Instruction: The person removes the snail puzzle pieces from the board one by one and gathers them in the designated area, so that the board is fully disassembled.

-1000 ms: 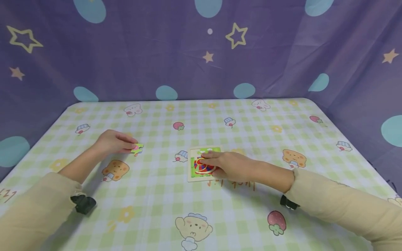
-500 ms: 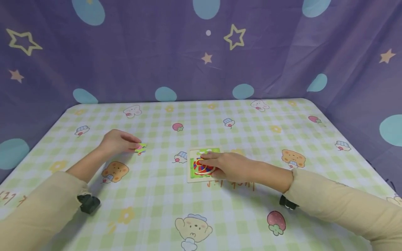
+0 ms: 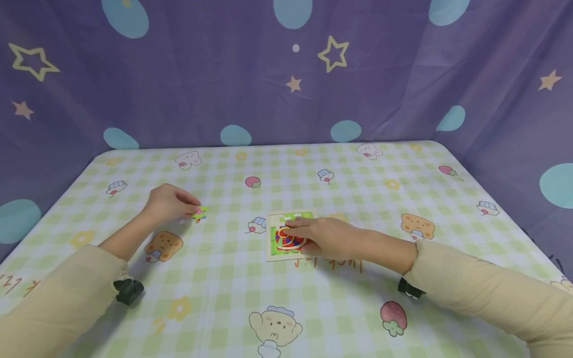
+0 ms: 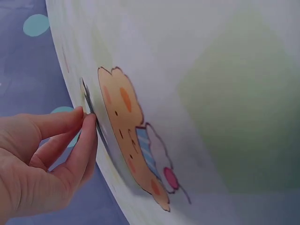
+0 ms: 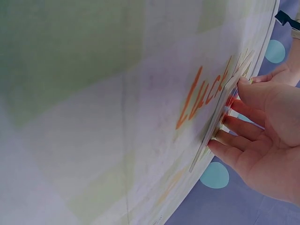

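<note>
compared with a second ago, the puzzle piece [image 3: 202, 214] has been brought slightly nearer to the puzzle board [image 3: 269, 246], together with the left grip [image 3: 169, 204]; against half a second ago, hardly any shift can be seen. the board and the right grip [image 3: 333, 238] have been kept in the same place.

in the head view the piece is pinched between the thumb and fingers of the left grip, at about nine o'clock from the board and well apart from it. the board is laid flat on the counter [image 3: 219, 278], just below the centre of that view; its three o'clock side is covered by the right grip, whose fingers are spread and rested on it.

only in the head view is the board's red, blue and green picture clearly shown. in the left wrist view the piece is seen nearly edge-on, with a printed toast figure [image 4: 124, 126] at four o'clock from it; whether the counter is touched by the piece cannot be told. in the right wrist view the board's thin edge is shown, with orange lettering [image 5: 200, 96] at nine o'clock, and a black wrist device [image 5: 283, 18] is caught at one o'clock.
</note>
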Tool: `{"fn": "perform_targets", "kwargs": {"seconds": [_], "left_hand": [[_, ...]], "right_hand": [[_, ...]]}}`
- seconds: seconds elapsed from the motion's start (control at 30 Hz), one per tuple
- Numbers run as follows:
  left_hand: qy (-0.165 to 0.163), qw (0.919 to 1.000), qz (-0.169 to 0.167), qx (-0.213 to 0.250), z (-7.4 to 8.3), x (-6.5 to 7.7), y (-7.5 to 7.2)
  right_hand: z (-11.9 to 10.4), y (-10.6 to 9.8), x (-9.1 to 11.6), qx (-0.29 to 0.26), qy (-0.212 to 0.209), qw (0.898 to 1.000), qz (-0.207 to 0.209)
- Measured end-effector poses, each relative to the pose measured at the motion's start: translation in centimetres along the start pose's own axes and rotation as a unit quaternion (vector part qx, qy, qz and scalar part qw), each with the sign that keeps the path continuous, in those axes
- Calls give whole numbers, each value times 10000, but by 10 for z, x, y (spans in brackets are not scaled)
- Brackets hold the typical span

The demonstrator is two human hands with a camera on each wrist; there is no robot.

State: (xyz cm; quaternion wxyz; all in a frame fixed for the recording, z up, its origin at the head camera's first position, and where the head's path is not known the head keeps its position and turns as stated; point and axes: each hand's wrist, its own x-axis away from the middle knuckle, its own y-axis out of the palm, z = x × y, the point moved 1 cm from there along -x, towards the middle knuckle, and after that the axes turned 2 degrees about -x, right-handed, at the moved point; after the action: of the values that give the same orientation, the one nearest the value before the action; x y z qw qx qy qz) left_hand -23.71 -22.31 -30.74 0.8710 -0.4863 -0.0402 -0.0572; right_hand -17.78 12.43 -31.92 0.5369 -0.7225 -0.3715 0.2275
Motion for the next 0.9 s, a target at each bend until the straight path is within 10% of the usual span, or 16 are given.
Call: {"fn": "perform_targets", "kwargs": {"seconds": [0.9], "left_hand": [[253,9993,67,-270,2,4,1]], "right_hand": [[-1,0,-1,76,65,9999,-56]]}}
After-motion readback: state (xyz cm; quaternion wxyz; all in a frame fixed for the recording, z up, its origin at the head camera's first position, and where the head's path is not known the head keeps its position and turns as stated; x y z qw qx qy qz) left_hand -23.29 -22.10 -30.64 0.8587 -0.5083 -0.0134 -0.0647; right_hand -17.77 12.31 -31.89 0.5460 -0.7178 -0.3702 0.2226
